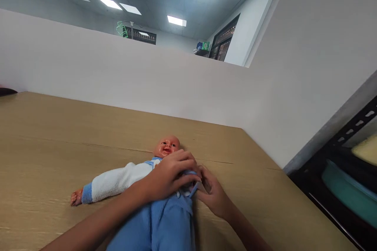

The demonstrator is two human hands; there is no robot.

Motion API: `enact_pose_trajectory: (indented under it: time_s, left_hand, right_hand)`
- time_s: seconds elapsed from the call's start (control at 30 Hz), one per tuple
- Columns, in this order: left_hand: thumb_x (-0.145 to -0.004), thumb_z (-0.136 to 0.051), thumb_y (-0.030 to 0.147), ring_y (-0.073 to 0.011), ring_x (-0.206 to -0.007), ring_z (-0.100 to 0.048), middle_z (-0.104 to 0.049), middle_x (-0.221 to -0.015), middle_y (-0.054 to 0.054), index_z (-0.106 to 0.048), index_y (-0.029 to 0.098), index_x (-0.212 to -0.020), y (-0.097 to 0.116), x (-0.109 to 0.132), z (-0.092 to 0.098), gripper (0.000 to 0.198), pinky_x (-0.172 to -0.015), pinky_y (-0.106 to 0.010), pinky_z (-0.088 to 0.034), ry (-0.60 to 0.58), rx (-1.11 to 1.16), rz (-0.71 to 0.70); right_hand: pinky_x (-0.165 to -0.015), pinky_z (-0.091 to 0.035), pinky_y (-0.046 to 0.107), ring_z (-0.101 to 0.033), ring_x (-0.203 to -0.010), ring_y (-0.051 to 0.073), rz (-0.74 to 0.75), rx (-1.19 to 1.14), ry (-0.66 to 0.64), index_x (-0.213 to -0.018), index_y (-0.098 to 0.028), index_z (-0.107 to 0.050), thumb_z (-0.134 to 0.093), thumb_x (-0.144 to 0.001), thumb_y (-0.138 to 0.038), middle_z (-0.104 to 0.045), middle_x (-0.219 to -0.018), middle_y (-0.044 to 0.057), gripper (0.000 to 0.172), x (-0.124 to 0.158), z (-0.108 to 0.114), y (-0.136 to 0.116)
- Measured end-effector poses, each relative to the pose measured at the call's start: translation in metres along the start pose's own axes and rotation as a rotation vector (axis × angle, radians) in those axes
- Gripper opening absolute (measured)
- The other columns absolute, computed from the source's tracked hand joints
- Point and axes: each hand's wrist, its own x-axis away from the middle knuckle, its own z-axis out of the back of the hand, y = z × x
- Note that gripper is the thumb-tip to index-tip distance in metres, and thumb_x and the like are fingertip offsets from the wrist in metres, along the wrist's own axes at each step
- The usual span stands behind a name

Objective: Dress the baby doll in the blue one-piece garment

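Observation:
A baby doll (pixel 167 147) lies on its back on the wooden table, its head pointing away from me. It wears a white top (pixel 113 182) with blue cuff and trim, and blue trousers (pixel 167 223). My left hand (pixel 173 174) reaches across the doll's chest, fingers bent over the blue-edged cloth and closed on it. At the doll's side, on the right, my right hand (pixel 213 194) pinches the same cloth between thumb and fingers. One doll arm stretches out to the left in its sleeve; the other is hidden by my hands.
The wooden table (pixel 73 133) meets a low white wall (pixel 132 82) at the back. To the right, a black metal rack (pixel 335 149) holds a teal item (pixel 347 192) and a yellow item (pixel 366 150). A dark object (pixel 7 91) sits at the far left edge.

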Motion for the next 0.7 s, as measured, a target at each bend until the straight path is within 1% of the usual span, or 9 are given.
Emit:
enact_pose_trajectory:
  time_s: [0.07, 0.17, 0.23, 0.3, 0.4, 0.47, 0.57, 0.67, 0.7]
  left_hand:
    - [-0.105, -0.068, 0.03, -0.0197, -0.099, -0.063, -0.068, -0.102, -0.003, -0.072, 0.019, -0.102, -0.004, -0.004, 0.002, 0.012, -0.089, -0.029, -0.045, 0.016, 0.159, 0.136]
    - [-0.104, -0.07, 0.026, -0.0192, -0.095, -0.064, -0.07, -0.1, -0.003, -0.072, 0.017, -0.1, -0.014, -0.007, 0.0, 0.009, -0.086, -0.028, -0.047, -0.001, 0.244, 0.22]
    - [-0.104, -0.069, 0.026, -0.0213, -0.097, -0.064, -0.07, -0.101, -0.004, -0.072, 0.018, -0.102, -0.018, -0.006, -0.001, 0.009, -0.088, -0.031, -0.046, -0.023, 0.159, 0.222]
    - [-0.105, -0.067, 0.03, -0.0251, -0.102, -0.062, -0.068, -0.105, -0.006, -0.071, 0.018, -0.105, -0.017, -0.003, 0.0, 0.012, -0.091, -0.035, -0.044, -0.06, -0.006, 0.213]
    - [-0.105, -0.065, 0.033, -0.0294, -0.108, -0.06, -0.065, -0.113, -0.009, -0.067, 0.019, -0.108, -0.012, 0.001, 0.001, 0.014, -0.092, -0.039, -0.043, -0.133, -0.186, 0.268]
    - [-0.102, -0.063, 0.023, -0.0291, -0.105, -0.061, -0.064, -0.114, -0.009, -0.063, 0.019, -0.108, -0.009, 0.002, 0.0, 0.007, -0.089, -0.039, -0.043, -0.173, -0.191, 0.331]
    - [-0.099, -0.056, 0.013, -0.0257, -0.098, -0.064, -0.067, -0.105, -0.006, -0.059, 0.02, -0.108, -0.01, 0.003, -0.006, 0.012, -0.083, -0.036, -0.042, -0.176, -0.136, 0.386]
    - [-0.103, -0.051, 0.022, -0.024, -0.092, -0.064, -0.069, -0.101, -0.005, -0.057, 0.02, -0.104, -0.017, 0.002, -0.014, 0.006, -0.078, -0.034, -0.041, -0.129, -0.101, 0.424]
    - [-0.105, -0.05, 0.028, -0.024, -0.09, -0.064, -0.069, -0.099, -0.005, -0.056, 0.02, -0.102, -0.02, 0.002, -0.016, 0.01, -0.076, -0.034, -0.041, -0.118, -0.087, 0.44]
  right_hand:
    - [-0.105, -0.045, 0.037, -0.055, -0.114, 0.024, 0.019, -0.011, -0.055, -0.112, -0.028, -0.071, -0.067, -0.096, -0.03, -0.059, -0.115, 0.004, 0.017, 0.005, 0.005, -0.008]
    - [-0.108, -0.044, 0.04, -0.055, -0.113, 0.026, 0.009, 0.004, -0.027, -0.109, -0.027, -0.072, -0.065, -0.099, -0.042, -0.057, -0.111, 0.006, 0.019, 0.01, -0.001, -0.015]
    - [-0.1, -0.049, 0.038, -0.057, -0.104, 0.024, -0.035, -0.028, 0.067, -0.099, -0.026, -0.072, -0.066, -0.099, -0.047, -0.056, -0.103, 0.005, 0.022, 0.01, -0.011, -0.014]
    - [-0.09, -0.051, 0.034, -0.057, -0.096, 0.022, -0.086, -0.106, 0.203, -0.088, -0.024, -0.069, -0.066, -0.098, -0.051, -0.055, -0.098, 0.004, 0.028, 0.009, -0.02, -0.011]
    - [-0.087, -0.052, 0.034, -0.058, -0.096, 0.023, -0.148, -0.247, 0.358, -0.086, -0.024, -0.067, -0.074, -0.089, -0.051, -0.059, -0.101, 0.004, 0.028, 0.008, -0.025, -0.006]
    - [-0.083, -0.053, 0.035, -0.06, -0.092, 0.023, -0.201, -0.362, 0.387, -0.089, -0.025, -0.067, -0.076, -0.083, -0.048, -0.062, -0.099, 0.005, 0.026, 0.009, -0.023, -0.004]
    - [-0.076, -0.054, 0.035, -0.06, -0.08, 0.021, -0.287, -0.467, 0.4, -0.085, -0.025, -0.064, -0.075, -0.08, -0.044, -0.063, -0.088, 0.003, 0.023, 0.009, -0.018, 0.0]
    - [-0.073, -0.054, 0.033, -0.06, -0.075, 0.02, -0.337, -0.454, 0.445, -0.082, -0.024, -0.06, -0.078, -0.078, -0.047, -0.063, -0.082, 0.001, 0.029, 0.004, -0.015, 0.009]
    - [-0.071, -0.053, 0.033, -0.06, -0.074, 0.019, -0.347, -0.44, 0.46, -0.082, -0.024, -0.06, -0.08, -0.076, -0.049, -0.063, -0.081, 0.001, 0.033, 0.002, -0.014, 0.013]
